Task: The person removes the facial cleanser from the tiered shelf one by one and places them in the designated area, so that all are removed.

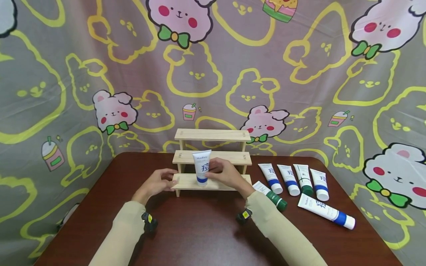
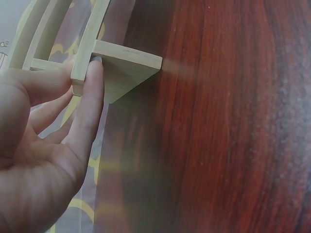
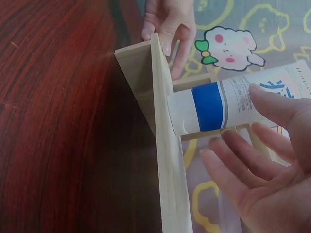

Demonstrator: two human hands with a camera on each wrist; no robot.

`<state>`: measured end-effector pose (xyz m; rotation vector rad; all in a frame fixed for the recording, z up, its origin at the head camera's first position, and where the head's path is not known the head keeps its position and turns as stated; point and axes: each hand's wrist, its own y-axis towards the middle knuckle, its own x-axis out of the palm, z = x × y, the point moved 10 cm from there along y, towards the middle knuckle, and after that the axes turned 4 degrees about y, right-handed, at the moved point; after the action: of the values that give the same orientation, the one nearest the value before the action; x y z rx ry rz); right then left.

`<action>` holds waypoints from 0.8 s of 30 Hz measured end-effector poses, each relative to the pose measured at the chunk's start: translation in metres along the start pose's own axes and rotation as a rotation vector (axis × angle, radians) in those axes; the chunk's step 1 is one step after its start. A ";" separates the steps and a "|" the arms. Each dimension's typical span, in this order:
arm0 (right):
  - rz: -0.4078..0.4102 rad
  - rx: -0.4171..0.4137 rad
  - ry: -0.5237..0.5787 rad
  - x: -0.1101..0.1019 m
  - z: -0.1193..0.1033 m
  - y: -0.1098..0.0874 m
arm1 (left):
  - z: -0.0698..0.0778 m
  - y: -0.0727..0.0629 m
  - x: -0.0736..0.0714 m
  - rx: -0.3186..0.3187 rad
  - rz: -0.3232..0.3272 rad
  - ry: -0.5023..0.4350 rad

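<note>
A three-tier wooden display stand [image 1: 213,157] is on the table. A white squeeze tube [image 1: 201,166] with a blue band and dark lettering stands cap-down on its lowest step. My right hand [image 1: 227,172] holds the tube from the right; in the right wrist view its thumb [image 3: 277,104] lies on the tube's side, with the other fingers spread near it. The white cap [image 3: 182,112] meets the step's surface. My left hand [image 1: 157,183] grips the left end of the lowest step [image 2: 83,68], thumb on one face and a finger on the other.
Right of the stand, several tubes lie on the dark wooden table [image 1: 196,236]: blue-banded ones such as the near tube [image 1: 324,210], and green-capped ones such as the tube [image 1: 271,195] close to my right forearm. A patterned cloth [image 1: 213,74] hangs behind the table.
</note>
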<state>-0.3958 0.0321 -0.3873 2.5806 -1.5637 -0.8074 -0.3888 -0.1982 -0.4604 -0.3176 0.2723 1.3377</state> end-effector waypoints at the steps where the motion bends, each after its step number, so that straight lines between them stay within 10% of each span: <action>1: 0.000 -0.006 -0.004 0.001 0.000 0.000 | 0.000 0.000 0.000 0.000 -0.001 0.001; 24: 0.064 -0.067 -0.017 0.006 -0.006 0.001 | -0.001 -0.001 0.001 0.003 0.000 -0.008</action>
<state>-0.3918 0.0254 -0.3838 2.4699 -1.5862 -0.8626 -0.3879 -0.1975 -0.4618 -0.3098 0.2680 1.3378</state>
